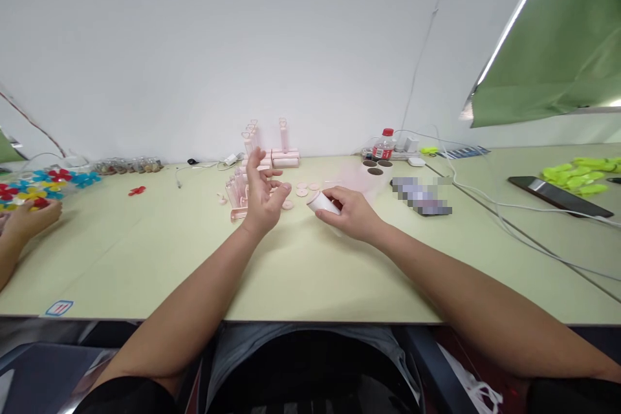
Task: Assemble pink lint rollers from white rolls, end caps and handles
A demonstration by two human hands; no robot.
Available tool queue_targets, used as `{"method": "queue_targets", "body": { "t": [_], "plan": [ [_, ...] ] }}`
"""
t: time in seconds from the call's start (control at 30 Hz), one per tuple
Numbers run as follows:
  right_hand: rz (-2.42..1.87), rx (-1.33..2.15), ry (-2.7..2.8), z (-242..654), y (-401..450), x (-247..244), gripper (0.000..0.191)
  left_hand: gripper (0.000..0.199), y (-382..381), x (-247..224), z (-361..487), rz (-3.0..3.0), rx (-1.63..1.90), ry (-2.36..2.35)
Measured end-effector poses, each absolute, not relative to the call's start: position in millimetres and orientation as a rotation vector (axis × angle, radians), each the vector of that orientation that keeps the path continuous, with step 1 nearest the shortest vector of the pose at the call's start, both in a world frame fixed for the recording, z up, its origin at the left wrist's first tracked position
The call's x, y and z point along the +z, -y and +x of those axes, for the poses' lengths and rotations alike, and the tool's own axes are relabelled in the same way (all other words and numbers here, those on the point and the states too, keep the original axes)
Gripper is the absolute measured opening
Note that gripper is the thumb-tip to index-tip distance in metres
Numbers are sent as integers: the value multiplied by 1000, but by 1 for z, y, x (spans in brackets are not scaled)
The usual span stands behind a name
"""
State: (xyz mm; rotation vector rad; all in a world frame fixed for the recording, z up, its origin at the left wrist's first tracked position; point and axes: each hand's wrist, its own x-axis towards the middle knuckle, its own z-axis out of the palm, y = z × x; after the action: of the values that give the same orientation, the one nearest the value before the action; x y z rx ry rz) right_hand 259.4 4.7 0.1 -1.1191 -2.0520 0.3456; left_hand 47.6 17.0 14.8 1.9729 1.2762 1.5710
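Nearest, the person's black sleeves (129,394) are running out of view on either side below the white cylinder (324,203). The right hand (352,212) is grasping that cylinder from its right, the fingers and thumb hiding its lower end. The left hand (264,197) is hanging released to the cylinder's left, fingers parted and loosely curled, so the cylinder is sitting between both hands; whether it is touching the table (291,272) cannot be told. Far left of it, another person's hand (39,217), forearm cut off, is touching coloured flower pieces (32,191). Pale pink discs (301,192) are lying just beyond the cylinder. Farther left, clear pink tubes (236,191) are standing partly hidden behind the left hand. Beyond right, a pinkish blur (356,178) is defying identification; farther, a red-capped bottle (383,144) is standing near the wall (310,77).
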Motion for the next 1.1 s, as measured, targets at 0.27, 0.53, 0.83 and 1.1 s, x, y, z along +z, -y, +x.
{"method": "queue_targets", "body": {
  "t": [0.27, 0.53, 0.83, 1.1],
  "plan": [
    [-1090, 239, 1997, 266, -11, 0, 24, 43, -5, 18, 56, 2304, 1051, -1095],
    [-1142, 329, 1855, 265, -11, -1, 27, 43, -17, -6, 66, 2454, 443, -1719],
    [-1119, 383, 1835, 262, -8, -2, 31, 36, -17, -14, 71, 2510, 178, -1740],
    [-1089, 466, 1720, 266, -12, -7, 46, 62, -17, -17, 70, 2539, 262, -1573]
  ]
}}
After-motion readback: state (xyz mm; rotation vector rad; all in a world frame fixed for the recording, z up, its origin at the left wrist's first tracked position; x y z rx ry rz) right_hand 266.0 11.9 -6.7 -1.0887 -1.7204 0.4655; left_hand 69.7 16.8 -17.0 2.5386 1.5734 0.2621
